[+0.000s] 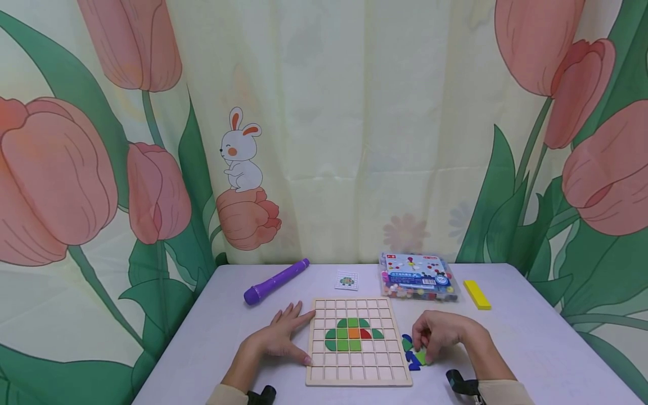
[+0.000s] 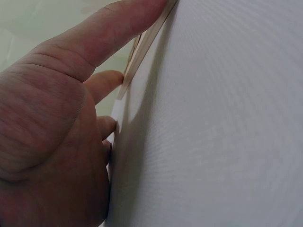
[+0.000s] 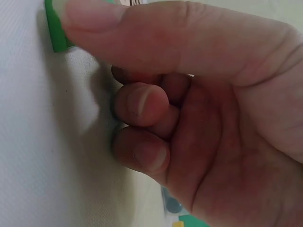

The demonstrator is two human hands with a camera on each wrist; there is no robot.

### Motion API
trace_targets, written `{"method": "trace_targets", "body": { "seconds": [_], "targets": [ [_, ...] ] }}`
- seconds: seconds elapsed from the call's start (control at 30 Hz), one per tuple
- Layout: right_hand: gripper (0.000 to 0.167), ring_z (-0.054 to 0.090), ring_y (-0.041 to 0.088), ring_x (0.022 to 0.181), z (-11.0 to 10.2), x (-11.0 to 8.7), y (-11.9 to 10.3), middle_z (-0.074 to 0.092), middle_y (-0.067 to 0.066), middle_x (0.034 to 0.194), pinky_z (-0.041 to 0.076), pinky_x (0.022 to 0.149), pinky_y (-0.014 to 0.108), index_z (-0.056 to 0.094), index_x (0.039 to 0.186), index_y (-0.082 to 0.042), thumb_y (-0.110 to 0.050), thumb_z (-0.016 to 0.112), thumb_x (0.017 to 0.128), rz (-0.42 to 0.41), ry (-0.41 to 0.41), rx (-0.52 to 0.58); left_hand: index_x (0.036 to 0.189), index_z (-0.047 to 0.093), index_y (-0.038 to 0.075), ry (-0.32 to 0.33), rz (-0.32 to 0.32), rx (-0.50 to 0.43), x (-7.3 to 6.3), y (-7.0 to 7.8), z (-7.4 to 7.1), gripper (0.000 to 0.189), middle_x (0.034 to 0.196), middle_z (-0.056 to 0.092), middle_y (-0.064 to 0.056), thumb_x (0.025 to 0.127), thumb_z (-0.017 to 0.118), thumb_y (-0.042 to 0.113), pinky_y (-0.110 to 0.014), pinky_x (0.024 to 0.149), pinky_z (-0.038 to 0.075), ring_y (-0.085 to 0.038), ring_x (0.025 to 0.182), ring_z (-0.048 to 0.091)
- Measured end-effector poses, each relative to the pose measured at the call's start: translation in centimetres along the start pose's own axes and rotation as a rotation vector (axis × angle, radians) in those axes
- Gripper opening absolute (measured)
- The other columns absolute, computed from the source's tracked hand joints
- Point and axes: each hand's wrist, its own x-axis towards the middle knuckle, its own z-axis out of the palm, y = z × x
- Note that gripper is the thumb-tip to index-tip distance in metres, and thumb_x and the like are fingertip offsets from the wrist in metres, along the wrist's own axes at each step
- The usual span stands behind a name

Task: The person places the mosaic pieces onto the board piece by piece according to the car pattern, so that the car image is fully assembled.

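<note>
A wooden grid board (image 1: 374, 373) lies in the middle of the table, with green, orange and red flat pieces set in its cells. My left hand (image 1: 277, 336) is spread along its left side; the thumb and a finger touch the edge, also seen in the left wrist view. Right of the board, my right hand (image 1: 441, 332) has its fingers curled over a small pile of blue (image 1: 414, 363) and green pieces. It pinches a green piece (image 3: 57, 35) at the thumb tip; the index fingertip is hidden behind the thumb in the right wrist view.
Behind the board lies a small pattern card (image 1: 346, 280). A purple microphone-shaped stick (image 1: 275, 282) lies at the back left. At the back right are a clear box of coloured beads (image 1: 419, 277) and a yellow block (image 1: 477, 295). A printed curtain (image 1: 329, 140) hangs behind the table.
</note>
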Motion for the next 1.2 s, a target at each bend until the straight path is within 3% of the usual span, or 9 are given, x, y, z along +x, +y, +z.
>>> {"method": "trace_targets", "body": {
  "seconds": [0.43,0.77,1.2],
  "targets": [
    [0.023,0.054,0.018,0.074,-0.11,-0.28,-0.16,0.06,0.001,0.075,0.044,0.068,0.028,0.074,0.089,-0.007,0.004,0.087,0.074,0.006,0.059,-0.064,0.164,0.032,0.031,0.0,0.0,0.002,0.09,-0.15,0.01,0.118,0.175,0.006,-0.019,0.067,0.089,0.065,-0.066,0.128,-0.001,-0.042,0.162,-0.002],
    [0.023,0.057,0.021,0.079,-0.29,-0.25,-0.11,0.062,0.005,0.078,0.046,0.073,0.033,0.073,0.088,-0.009,0.001,0.089,0.075,0.074,0.158,-0.096,0.164,0.032,0.031,0.003,0.0,0.002,-0.01,-0.13,-0.03,0.117,0.175,0.007,-0.019,0.067,0.089,0.064,-0.065,0.128,-0.001,-0.041,0.163,-0.002],
    [0.02,0.057,0.02,0.075,-0.54,-0.11,0.51,0.063,0.003,0.077,0.045,0.062,0.027,0.07,0.089,-0.009,-0.001,0.086,0.08,-0.02,0.205,-0.073,0.165,0.031,0.032,-0.005,0.008,0.01,0.18,-0.36,0.09,0.117,0.175,0.006,-0.018,0.068,0.088,0.065,-0.066,0.128,-0.001,-0.041,0.163,-0.002]
  ]
}}
